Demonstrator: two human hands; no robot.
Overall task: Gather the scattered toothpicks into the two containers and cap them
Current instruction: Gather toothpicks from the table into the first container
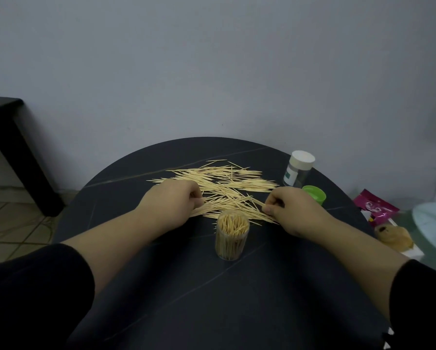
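A loose pile of pale wooden toothpicks is spread across the far half of the dark round table. A clear uncapped container, packed with upright toothpicks, stands just in front of the pile. My left hand lies on the pile's left side, its curled fingers holding a bundle of toothpicks. My right hand is at the pile's right side and pinches a small bunch of toothpicks. A second clear container with a white cap stands at the back right. A green cap lies just in front of it.
Off the table's right edge lie a pink packet, a brownish lump on white paper and a pale blue round thing. A dark table leg stands at the left over a tiled floor. A plain wall rises behind.
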